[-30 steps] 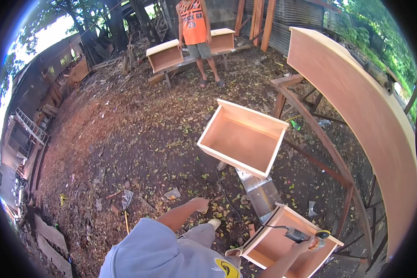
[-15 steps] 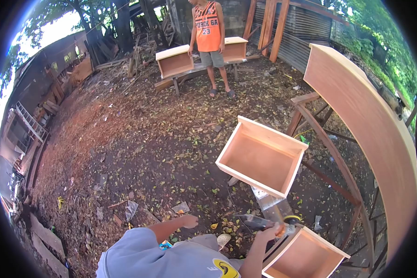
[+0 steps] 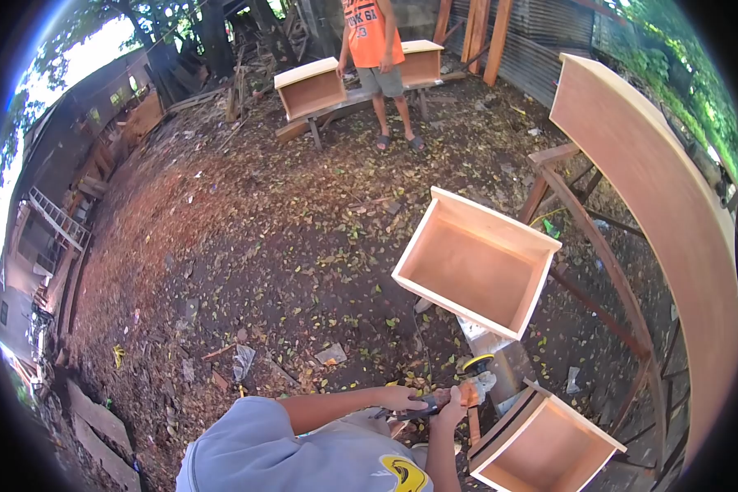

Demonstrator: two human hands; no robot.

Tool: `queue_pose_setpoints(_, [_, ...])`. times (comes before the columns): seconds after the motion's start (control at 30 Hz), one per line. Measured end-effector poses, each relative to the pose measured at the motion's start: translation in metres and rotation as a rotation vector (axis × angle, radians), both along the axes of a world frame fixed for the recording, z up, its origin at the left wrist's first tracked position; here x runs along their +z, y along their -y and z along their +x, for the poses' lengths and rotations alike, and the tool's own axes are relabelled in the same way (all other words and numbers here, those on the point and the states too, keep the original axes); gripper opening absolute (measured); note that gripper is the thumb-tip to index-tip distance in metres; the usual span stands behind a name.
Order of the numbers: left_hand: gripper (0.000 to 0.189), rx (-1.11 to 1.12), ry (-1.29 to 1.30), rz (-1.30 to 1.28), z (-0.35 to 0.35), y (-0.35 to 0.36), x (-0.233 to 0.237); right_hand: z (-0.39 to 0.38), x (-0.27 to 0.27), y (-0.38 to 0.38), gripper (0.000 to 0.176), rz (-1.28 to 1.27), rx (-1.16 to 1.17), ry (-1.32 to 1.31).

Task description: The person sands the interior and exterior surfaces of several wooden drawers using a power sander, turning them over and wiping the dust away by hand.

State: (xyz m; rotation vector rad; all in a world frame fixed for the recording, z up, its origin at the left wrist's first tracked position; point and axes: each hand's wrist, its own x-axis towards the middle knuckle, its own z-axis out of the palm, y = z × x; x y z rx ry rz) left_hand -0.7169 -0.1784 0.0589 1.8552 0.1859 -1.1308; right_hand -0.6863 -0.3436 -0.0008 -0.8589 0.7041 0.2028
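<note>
Both my hands are on an angle grinder (image 3: 470,391) with an orange and dark body and a yellow-edged round pad. My left hand (image 3: 403,398) closes round its dark rear end, and my right hand (image 3: 448,408) grips the body near the head. The pad faces up and away from me, apart from the wood. Close by on the right, a wooden drawer (image 3: 541,451) rests at the near end of a bench plank (image 3: 512,365). Another wooden drawer (image 3: 471,266) sits farther along, its open side toward me.
A long curved-looking wooden panel (image 3: 648,221) lies on a timber frame (image 3: 603,254) at right. Farther back, a person in an orange jersey (image 3: 373,37) stands between two wooden drawers (image 3: 312,92) on a low bench. Leaves and scraps litter the ground (image 3: 246,246).
My left hand has come across from the left and taken hold of the grinder's rear. The grinder has swung, its pad shifting left and up. The view has tilted down slightly.
</note>
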Motion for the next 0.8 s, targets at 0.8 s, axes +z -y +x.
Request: queue_pose_setpoints(0.8, [0.031, -0.815, 0.783, 0.296, 0.264, 0.374, -0.077, -0.029, -0.004, 0.249, 0.052, -1.201, -0.04, -0.199])
